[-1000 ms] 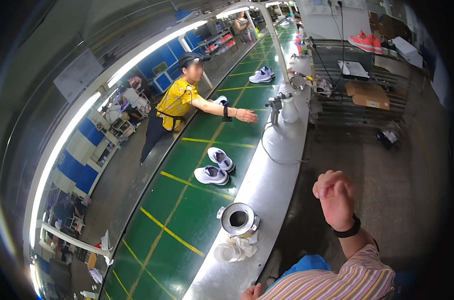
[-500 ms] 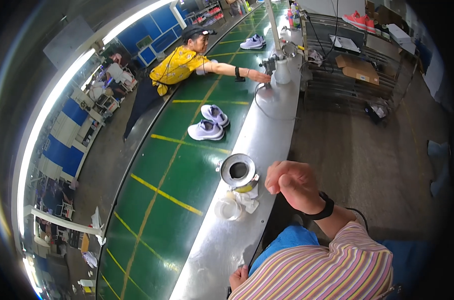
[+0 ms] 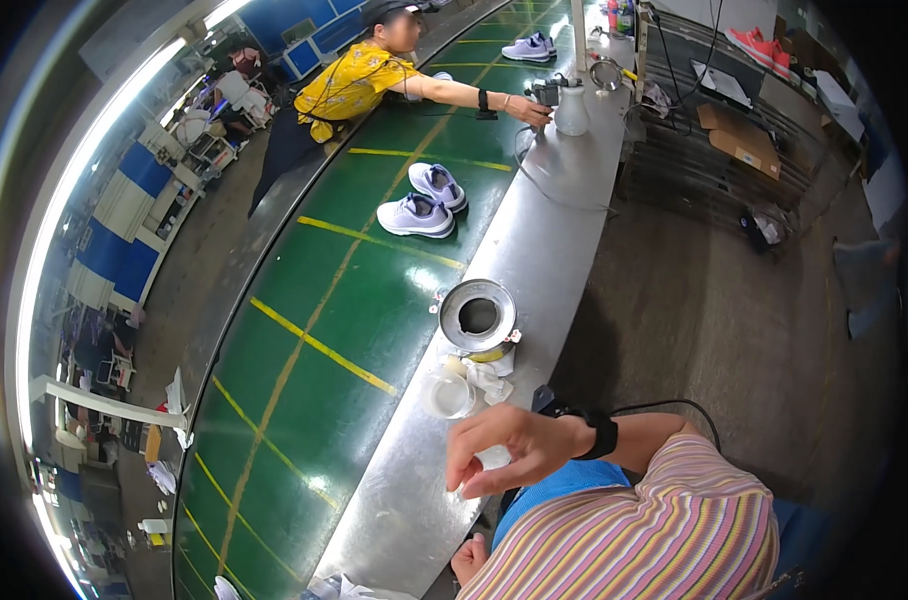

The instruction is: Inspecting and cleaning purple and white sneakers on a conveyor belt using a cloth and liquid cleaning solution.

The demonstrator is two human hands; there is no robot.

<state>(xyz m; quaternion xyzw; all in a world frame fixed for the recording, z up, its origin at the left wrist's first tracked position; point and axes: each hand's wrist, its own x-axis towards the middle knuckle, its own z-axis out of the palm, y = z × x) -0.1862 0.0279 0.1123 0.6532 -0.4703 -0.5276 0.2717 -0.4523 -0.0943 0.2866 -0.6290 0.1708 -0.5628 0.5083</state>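
My right hand hangs over the metal ledge, thumb and fingers curved with a gap between them and nothing visible held. Just beyond it stand a clear plastic cup and crumpled white tissue. Behind these is a round metal pot with a dark central opening. Low in the view, my left hand is curled at the ledge's near edge, partly hidden by my striped shirt; what it holds, if anything, cannot be made out.
On the green conveyor sits a pair of pale lavender sneakers, with another pair farther off. Across the belt, a person in yellow reaches to a spray gun with a whitish cup. A rack stands right.
My right hand has swung left and down from beside the pot to over the ledge, its fingers loosening. The view has shifted, and white material has come in at the bottom.
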